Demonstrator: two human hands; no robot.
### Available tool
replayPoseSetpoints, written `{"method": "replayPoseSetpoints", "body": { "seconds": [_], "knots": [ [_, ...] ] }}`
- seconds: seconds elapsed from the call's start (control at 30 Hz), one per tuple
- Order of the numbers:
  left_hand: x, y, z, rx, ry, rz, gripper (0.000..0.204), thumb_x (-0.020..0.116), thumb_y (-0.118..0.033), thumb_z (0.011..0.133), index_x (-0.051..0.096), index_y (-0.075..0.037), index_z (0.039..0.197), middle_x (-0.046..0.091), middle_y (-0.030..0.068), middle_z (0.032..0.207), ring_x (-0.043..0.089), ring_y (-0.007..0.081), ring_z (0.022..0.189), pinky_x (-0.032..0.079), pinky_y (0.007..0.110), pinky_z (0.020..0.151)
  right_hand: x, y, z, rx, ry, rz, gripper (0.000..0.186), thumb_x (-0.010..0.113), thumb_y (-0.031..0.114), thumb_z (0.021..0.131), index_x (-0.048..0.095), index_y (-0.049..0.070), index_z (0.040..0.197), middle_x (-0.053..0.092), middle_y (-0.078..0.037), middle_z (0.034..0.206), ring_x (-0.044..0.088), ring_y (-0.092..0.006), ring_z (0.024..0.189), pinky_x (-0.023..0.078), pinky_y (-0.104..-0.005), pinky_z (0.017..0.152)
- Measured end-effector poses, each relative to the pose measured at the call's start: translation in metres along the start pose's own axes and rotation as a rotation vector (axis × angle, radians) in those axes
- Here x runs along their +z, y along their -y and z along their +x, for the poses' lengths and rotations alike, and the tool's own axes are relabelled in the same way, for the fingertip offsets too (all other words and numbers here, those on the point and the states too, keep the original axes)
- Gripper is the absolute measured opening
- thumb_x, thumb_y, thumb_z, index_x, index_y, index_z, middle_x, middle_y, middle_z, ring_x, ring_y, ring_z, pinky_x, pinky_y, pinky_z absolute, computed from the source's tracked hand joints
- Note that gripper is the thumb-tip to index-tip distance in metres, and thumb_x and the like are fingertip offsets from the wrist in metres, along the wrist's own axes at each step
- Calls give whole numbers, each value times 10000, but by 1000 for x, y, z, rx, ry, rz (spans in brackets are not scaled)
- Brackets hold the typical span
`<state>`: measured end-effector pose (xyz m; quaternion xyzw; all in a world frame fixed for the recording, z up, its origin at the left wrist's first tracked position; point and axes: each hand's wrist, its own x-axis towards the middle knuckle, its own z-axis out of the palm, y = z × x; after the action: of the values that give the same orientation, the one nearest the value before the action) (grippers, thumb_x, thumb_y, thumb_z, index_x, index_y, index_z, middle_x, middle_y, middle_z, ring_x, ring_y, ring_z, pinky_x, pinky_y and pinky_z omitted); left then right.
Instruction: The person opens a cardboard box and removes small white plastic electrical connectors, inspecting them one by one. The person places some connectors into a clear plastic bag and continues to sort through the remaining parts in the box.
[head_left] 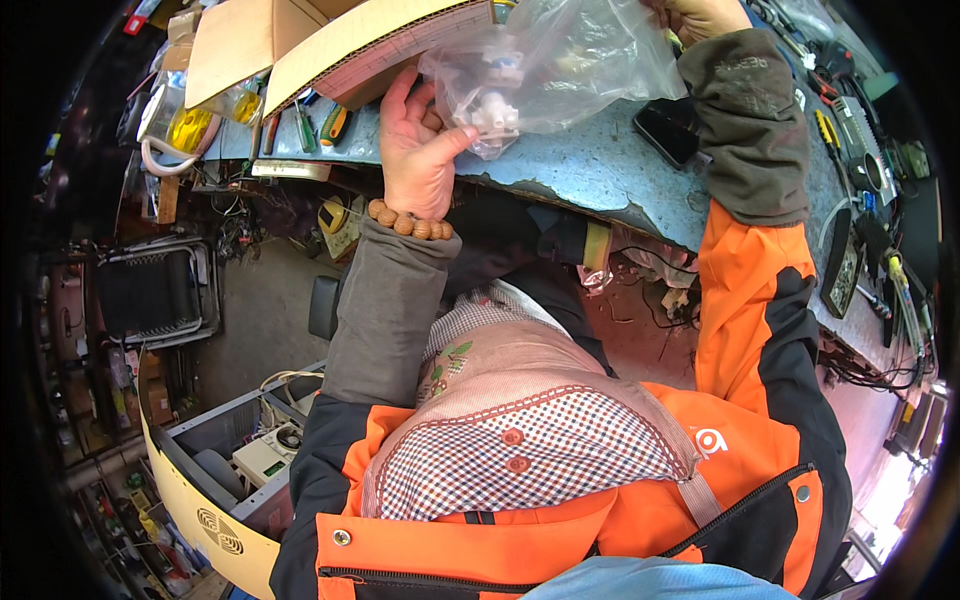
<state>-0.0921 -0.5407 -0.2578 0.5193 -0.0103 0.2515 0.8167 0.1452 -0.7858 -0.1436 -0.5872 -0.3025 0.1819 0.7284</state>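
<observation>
A clear plastic bag (590,75) stretches between my two hands over the blue workbench. White plastic fittings (494,113) lie in its lower left corner. My left hand (418,150), a wooden bead bracelet at its wrist, holds that corner with the thumb across the front and the other fingers curled at its side. At the top edge of the view my right hand (706,18) grips the bag's other end; its fingertips are partly cut off by the frame. An open cardboard box (375,50) sits just beyond my left hand.
The blue workbench (560,165) has a chipped front edge. A black phone (667,132) lies below the bag. Screwdrivers (336,126) rest by the box, and several tools (860,150) crowd the right side. An open computer case (240,480) stands at lower left, near a folded chair (155,290).
</observation>
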Motion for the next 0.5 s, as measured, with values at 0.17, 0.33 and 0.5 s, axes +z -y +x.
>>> {"method": "replayPoseSetpoints", "body": {
  "seconds": [0.17, 0.33, 0.5],
  "knots": [
    [-15, -2, -9, 30, -127, 17, 892, 735, 141, 776, 334, 1, 1561, 516, 207, 1407, 614, 295, 1193, 580, 442, 978, 34, -12, 17, 29, -57, 24, 314, 718, 58, 975, 683, 45, 1287, 748, -18, 960, 661, -85, 712, 509, -231, 599],
    [-11, -3, -9, 10, -85, 40, 854, 710, 148, 782, 370, -7, 1550, 500, 203, 1424, 590, 301, 1245, 551, 439, 1031, 17, -12, 12, 39, -23, -107, 332, 685, 17, 959, 688, 68, 1286, 720, -8, 938, 600, -66, 654, 450, -220, 542],
    [-11, -3, -10, 39, -91, 55, 925, 726, 116, 741, 327, 10, 1568, 516, 209, 1412, 621, 302, 1204, 558, 427, 1002, 22, -7, 11, 55, 36, -107, 407, 681, -14, 923, 662, 64, 1322, 709, -34, 979, 609, -76, 662, 461, -226, 541]
  ]
}}
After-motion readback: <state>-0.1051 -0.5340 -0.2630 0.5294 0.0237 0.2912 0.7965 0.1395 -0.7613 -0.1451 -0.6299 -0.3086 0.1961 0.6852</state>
